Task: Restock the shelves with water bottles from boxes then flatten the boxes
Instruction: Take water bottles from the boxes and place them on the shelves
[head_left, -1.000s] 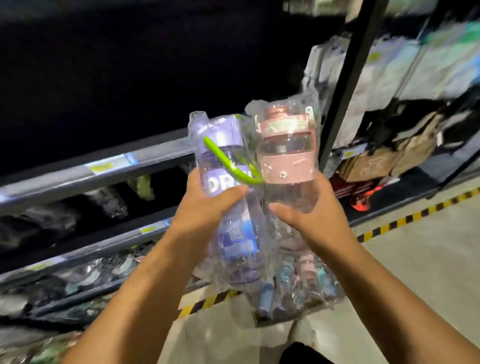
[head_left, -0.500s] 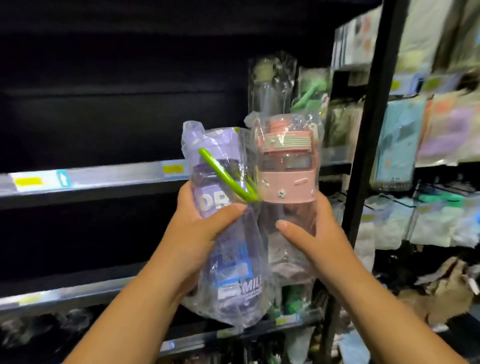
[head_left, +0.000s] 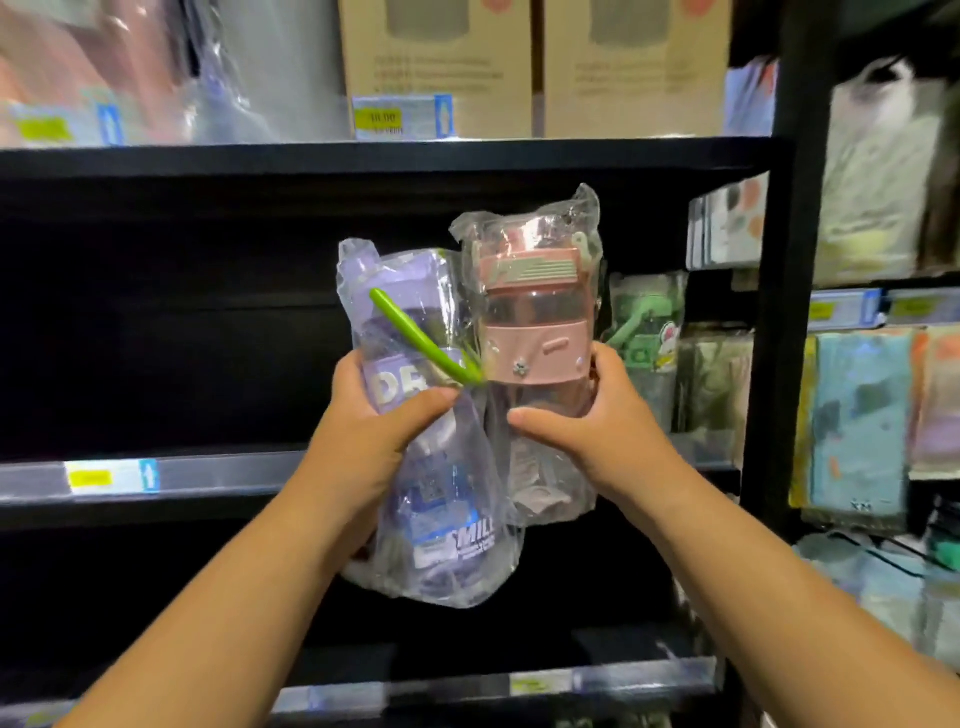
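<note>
Bottles, each in a clear bag, held side by side before the shelf (head_left: 208, 470): purple bottle (head_left: 441, 499) w/ green strap gripped by left hand (head_left: 374, 431), pink bottle (head_left: 535, 332) gripped by right hand (head_left: 597, 421). Bagged green bottle (head_left: 644, 322) stands on the shelf just behind. Open dark shelf room to the left; post (head_left: 779, 312) at right.

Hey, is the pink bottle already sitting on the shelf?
No, the right hand grips the wrapped pink bottle in the air before the shelf, beside the purple bottle in the left hand.
</note>
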